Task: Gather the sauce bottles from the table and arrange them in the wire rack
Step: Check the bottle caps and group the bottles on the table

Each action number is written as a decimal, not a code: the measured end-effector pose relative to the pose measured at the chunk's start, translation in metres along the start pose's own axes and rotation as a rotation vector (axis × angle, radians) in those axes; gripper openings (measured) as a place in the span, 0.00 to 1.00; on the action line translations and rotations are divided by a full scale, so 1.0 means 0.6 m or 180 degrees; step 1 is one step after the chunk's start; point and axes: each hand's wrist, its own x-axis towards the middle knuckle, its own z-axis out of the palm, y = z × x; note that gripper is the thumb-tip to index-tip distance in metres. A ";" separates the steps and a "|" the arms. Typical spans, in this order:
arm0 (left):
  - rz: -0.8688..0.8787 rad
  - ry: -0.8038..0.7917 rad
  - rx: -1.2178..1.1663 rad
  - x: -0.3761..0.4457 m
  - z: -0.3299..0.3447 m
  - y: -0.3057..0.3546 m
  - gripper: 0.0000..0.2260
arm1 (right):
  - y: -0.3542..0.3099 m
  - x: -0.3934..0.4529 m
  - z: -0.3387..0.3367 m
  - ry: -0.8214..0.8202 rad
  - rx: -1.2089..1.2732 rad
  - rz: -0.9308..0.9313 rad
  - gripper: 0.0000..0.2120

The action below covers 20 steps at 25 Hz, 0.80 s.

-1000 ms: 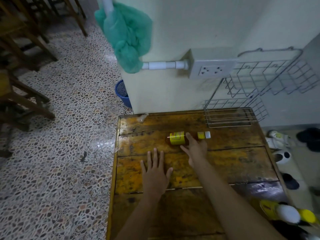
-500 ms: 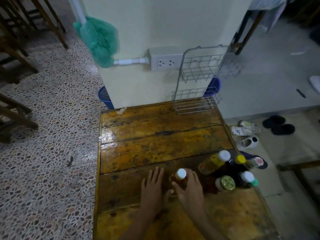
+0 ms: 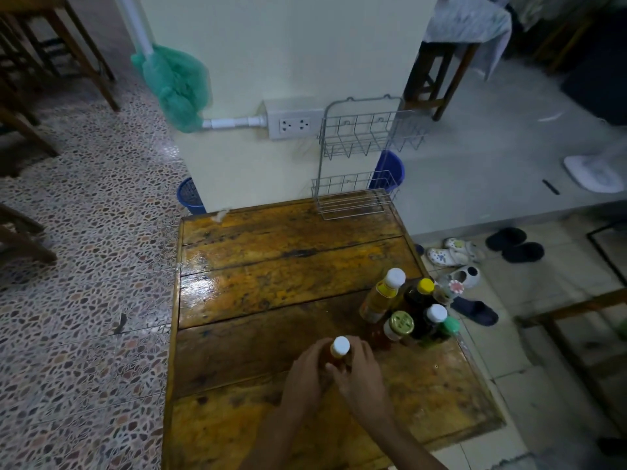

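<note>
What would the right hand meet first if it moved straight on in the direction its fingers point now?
The right hand is already wrapped around the small white-capped bottle, fingers pointing up-left, so it meets that at once. Beyond it lies bare wooden table; depth is hard to judge.

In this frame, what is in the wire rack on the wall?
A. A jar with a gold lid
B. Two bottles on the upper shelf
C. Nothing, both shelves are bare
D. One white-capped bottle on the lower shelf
C. Both shelves of the wire rack show only bare wire, while the person's left hand and right hand hold a white-capped bottle upright over the table.
</note>
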 end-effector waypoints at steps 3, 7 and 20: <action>0.0080 0.0037 0.0318 -0.015 -0.001 0.002 0.25 | 0.007 0.000 -0.001 -0.0146 -0.0279 -0.0192 0.27; 0.0094 0.0143 0.0773 -0.044 -0.027 0.006 0.28 | 0.011 -0.022 -0.017 -0.0051 -0.0085 -0.0731 0.26; 0.0472 0.0371 0.1073 -0.125 -0.079 0.040 0.20 | 0.012 0.004 -0.122 0.0470 -0.1752 -0.3061 0.18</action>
